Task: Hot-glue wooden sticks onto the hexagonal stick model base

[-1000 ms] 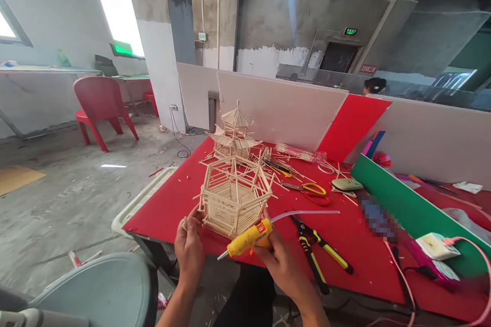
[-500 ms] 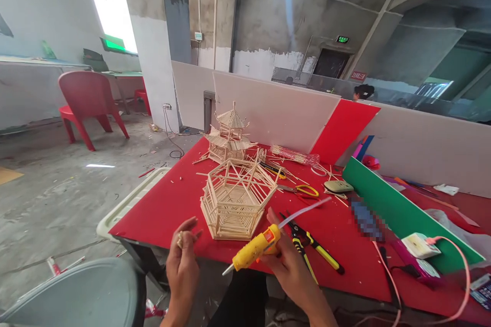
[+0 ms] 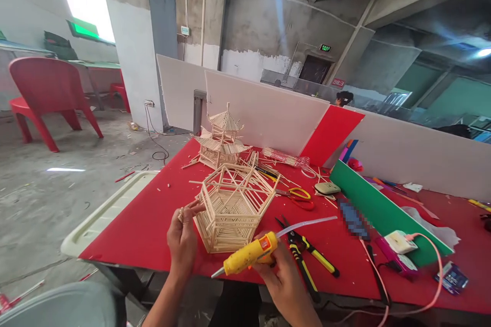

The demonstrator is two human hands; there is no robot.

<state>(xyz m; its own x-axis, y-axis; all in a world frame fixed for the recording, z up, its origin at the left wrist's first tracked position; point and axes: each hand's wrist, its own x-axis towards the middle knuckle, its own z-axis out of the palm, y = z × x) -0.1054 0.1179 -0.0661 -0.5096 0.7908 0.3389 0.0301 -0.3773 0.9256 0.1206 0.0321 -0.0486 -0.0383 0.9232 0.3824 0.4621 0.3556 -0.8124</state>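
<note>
A hexagonal stick frame (image 3: 233, 207) stands tilted on the red table (image 3: 153, 219). My left hand (image 3: 183, 237) touches its left side with the fingertips and pinches a small stick piece. My right hand (image 3: 282, 278) grips a yellow glue gun (image 3: 249, 255), nozzle pointing left and down just below the frame, a clear glue stick poking out behind. A finished stick pagoda (image 3: 222, 138) stands farther back on the table.
Yellow-handled cutters (image 3: 307, 258) and scissors (image 3: 299, 195) lie right of the frame among loose sticks. A green board (image 3: 379, 212), a power strip (image 3: 399, 242) with a pink cord, white and red panels behind. Red chair (image 3: 42, 97) and white tray (image 3: 103, 212) at left.
My left hand let go of the frame, then came back to its left side. The glue gun dropped slightly; the camera turned right.
</note>
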